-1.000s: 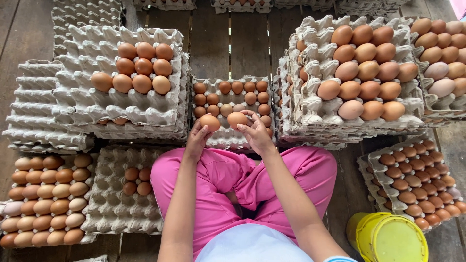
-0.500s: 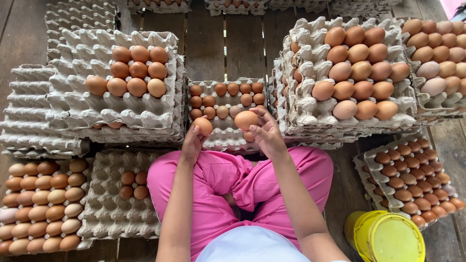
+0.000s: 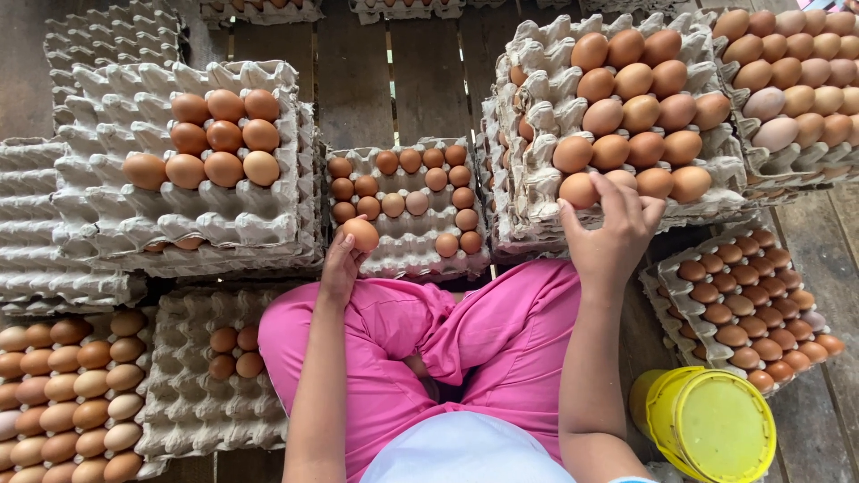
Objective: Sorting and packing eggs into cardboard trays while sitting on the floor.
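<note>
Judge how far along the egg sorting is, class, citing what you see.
Done: the tall right tray holds several rows of large eggs, and the left tray has eleven. In hand: the left hand holds one brown egg; the right hand rests on an egg at that right tray's front row. Left: the centre tray is partly filled.

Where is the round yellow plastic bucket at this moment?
In the head view the round yellow plastic bucket sits at the lower right on the wooden floor, beside the person's right arm and just below a grey tray of small brown eggs.
</note>
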